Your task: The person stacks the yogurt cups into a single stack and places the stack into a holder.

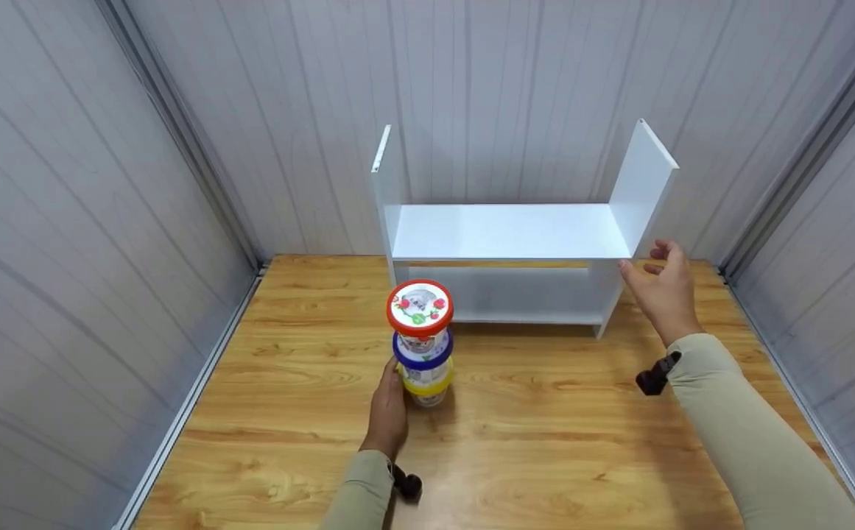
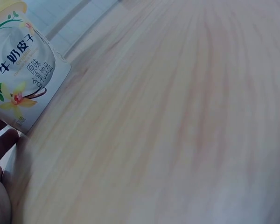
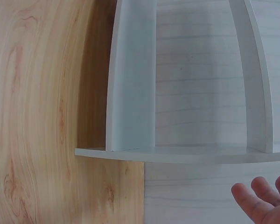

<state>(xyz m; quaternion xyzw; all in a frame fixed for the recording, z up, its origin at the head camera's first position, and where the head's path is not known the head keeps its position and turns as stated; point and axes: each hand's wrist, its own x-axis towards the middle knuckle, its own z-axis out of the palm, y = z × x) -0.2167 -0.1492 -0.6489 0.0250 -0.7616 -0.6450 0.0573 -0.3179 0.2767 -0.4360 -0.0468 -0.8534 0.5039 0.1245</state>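
Observation:
Three lidded drink cups stand stacked on the wooden floor in the head view. The top cup (image 1: pixel 420 308) has a red-rimmed lid with a fruit print, the middle cup (image 1: pixel 424 355) a blue rim, and the bottom cup (image 1: pixel 428 384) a yellow rim. My left hand (image 1: pixel 386 412) lies along the stack's left side, fingertips right at the lower cups. The left wrist view shows the printed side of a cup (image 2: pixel 21 70) with fingers (image 2: pixel 3 144) near its base. My right hand (image 1: pixel 666 294) holds nothing, fingers loosely bent, beside the right panel of the white shelf (image 1: pixel 512 230).
The shelf has two tall side panels and two boards, and stands near the back wall (image 1: pixel 309 132). Light panelled walls with metal edge strips (image 1: pixel 199 353) enclose the wooden floor (image 1: pixel 545 442) on the left, back and right.

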